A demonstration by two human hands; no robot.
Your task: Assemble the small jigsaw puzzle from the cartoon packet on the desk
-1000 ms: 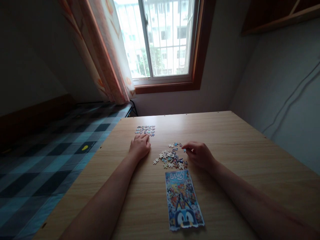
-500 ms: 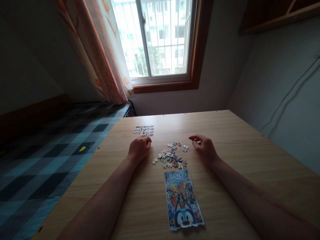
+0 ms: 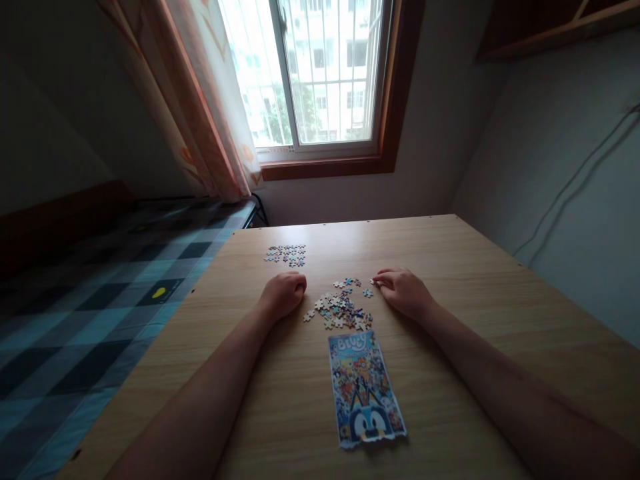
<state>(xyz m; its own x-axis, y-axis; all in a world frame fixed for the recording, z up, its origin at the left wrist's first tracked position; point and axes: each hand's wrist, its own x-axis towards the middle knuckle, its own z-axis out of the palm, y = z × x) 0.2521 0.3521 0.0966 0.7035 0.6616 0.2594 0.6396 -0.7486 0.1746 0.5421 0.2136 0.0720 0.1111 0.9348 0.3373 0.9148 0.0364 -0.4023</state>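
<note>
A loose heap of small jigsaw pieces (image 3: 341, 309) lies on the wooden table (image 3: 470, 267) between my hands. My left hand (image 3: 283, 294) rests on the table left of the heap, its fingers curled into a loose fist with nothing visible in it. My right hand (image 3: 403, 289) lies right of the heap, its fingertips pinched at a single piece (image 3: 374, 282) on the table. Farther back on the left sits a small joined patch of pieces (image 3: 287, 255). Nearer to me lies the blue printed puzzle bag (image 3: 364, 389).
A bed with a blue checked cover (image 3: 80, 313) runs along the table's left edge. Behind the table are a window (image 3: 320, 73) with a patterned curtain (image 3: 200, 100). A wall with a cable (image 3: 575, 193) is on the right.
My right hand lifted off the heap and swung right, then came back down with its fingertips at a piece. My left hand drew back slightly from the joined patch.
</note>
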